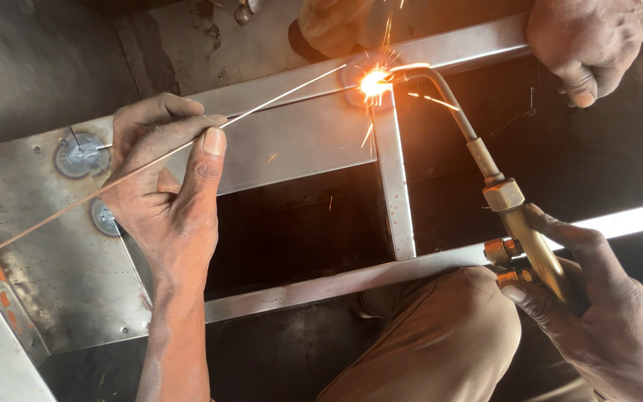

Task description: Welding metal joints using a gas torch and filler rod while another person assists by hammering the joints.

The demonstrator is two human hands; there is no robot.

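My left hand [164, 175] pinches a thin filler rod [284, 91] that runs up and right to a glowing joint [374, 82] on a steel frame. My right hand [597, 313] grips a brass gas torch [526, 238] by its handle. The torch's bent tip points at the same joint, where a bright orange flame throws sparks. The joint is where an upright steel strip [394, 179] meets the upper rail [455, 46]. Another person's hand [586, 41] rests on that upper rail at the top right.
A flat steel sheet [61, 253] with round weld marks lies at the left. A lower rail [351, 281] crosses the frame. My knee in tan trousers [440, 335] is under it. A foot in a sandal [329, 26] shows at the top.
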